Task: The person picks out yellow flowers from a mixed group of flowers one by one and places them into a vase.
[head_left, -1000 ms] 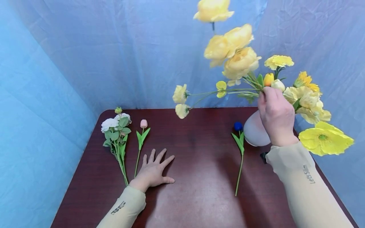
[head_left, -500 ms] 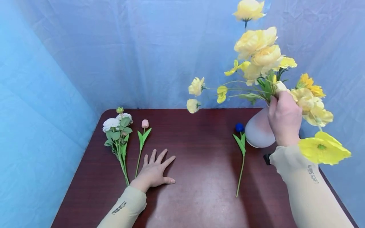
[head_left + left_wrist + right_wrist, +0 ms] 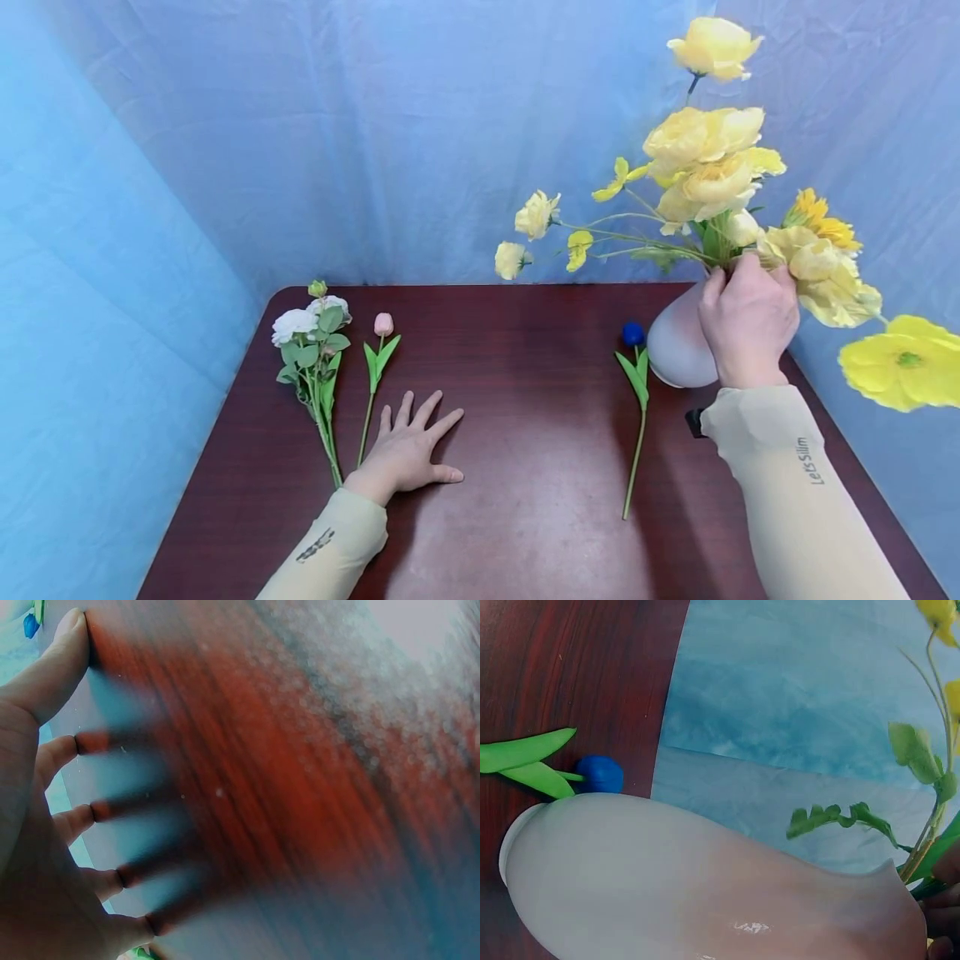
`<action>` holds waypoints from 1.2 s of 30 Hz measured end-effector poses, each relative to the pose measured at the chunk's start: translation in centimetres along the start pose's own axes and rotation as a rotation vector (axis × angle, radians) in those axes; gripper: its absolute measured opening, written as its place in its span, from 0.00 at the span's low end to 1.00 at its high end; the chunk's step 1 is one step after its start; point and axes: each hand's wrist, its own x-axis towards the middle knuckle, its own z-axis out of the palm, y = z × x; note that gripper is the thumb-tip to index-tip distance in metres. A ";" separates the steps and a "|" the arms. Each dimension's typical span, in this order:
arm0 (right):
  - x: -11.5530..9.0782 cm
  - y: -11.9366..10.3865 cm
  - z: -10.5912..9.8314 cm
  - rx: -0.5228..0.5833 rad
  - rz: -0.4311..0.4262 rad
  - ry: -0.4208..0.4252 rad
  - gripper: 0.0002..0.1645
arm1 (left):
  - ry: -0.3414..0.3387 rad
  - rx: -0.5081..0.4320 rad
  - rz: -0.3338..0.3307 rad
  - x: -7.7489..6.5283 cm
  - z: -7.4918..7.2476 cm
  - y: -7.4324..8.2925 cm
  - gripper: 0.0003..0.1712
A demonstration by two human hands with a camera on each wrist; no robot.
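Observation:
My right hand [image 3: 752, 321] is at the mouth of a frosted white-pink vase [image 3: 681, 337], fingers curled about the stems of large pale yellow flowers [image 3: 705, 158]. In the right wrist view, stems stand in the mouth of the vase [image 3: 705, 877], and a few fingers [image 3: 945, 907] show at the right edge; the rest of the grip is hidden. Other yellow blooms [image 3: 817, 262] fan out around that hand. Flat on the table rests my left hand [image 3: 405, 457], its fingers spread and holding nothing, close to a pink tulip [image 3: 383, 325].
A blue tulip [image 3: 633, 335] lies on the dark red table [image 3: 517, 400] just left of the vase. White flowers [image 3: 295, 325] with green leaves lie at the table's left. Blue cloth [image 3: 450, 150] hangs behind, and one large yellow poppy [image 3: 907, 360] juts out right of the sleeve.
My right hand has moved right and slightly down to the vase mouth, bringing the pale yellow flowers with it. They now stand above the vase. My left hand has stayed in place.

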 end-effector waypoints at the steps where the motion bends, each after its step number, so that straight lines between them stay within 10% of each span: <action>1: 0.0 0.1 0.1 -0.002 -0.010 0.016 0.17 | -0.001 0.002 -0.001 0.0 0.0 0.0 0.54; 15: 0.4 -0.1 -0.1 0.085 -0.109 0.010 0.13 | 0.004 -0.016 0.003 -0.1 0.1 0.3 0.54; 36: -0.3 0.9 -2.0 -0.135 0.166 -0.255 0.25 | 0.017 -0.018 0.005 -0.1 0.3 0.2 0.54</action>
